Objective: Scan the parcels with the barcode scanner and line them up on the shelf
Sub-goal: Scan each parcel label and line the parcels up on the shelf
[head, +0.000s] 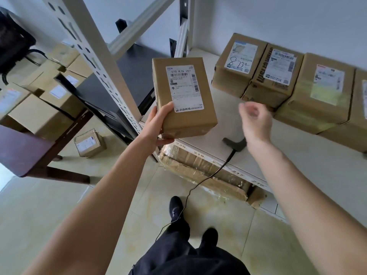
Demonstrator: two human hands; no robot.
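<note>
My left hand (158,124) grips a small brown parcel (184,120) by its lower left corner and holds it upright above the shelf's left end, white label facing me. My right hand (255,120) hovers blurred over the white shelf (288,159), fingers loosely curled around nothing. Just below that hand the dark barcode scanner (234,144) lies on the shelf, its cable trailing over the front edge to the floor. Several labelled parcels (276,76) stand in a row along the back of the shelf.
A perforated white shelf post (95,56) rises left of the held parcel. Under the shelf lies a taped carton (204,171). A pile of boxes (45,96) fills the left floor, with one small parcel (90,143) apart and a dark wooden stool (29,151) nearby.
</note>
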